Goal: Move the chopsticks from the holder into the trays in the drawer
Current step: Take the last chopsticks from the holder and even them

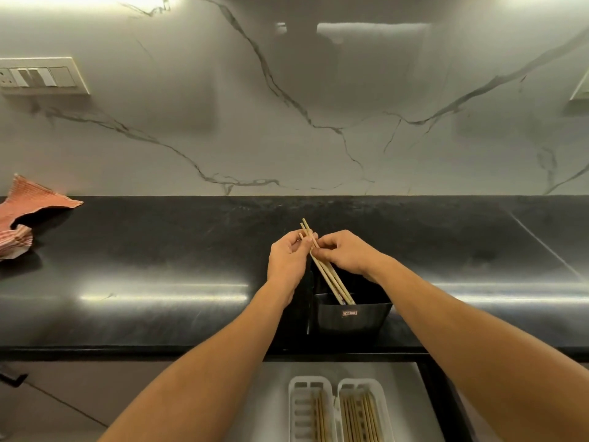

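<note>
A black holder stands near the front edge of the dark countertop. A few wooden chopsticks lean out of it toward the upper left. My left hand and my right hand both pinch the upper part of these chopsticks, fingertips meeting around them. Below, the open drawer holds two white slotted trays: the left tray has a few chopsticks in it, the right tray has several.
A crumpled red-and-white cloth lies at the far left of the black countertop. Behind rises a marble backsplash with a switch plate at the upper left. A cabinet front sits left of the drawer.
</note>
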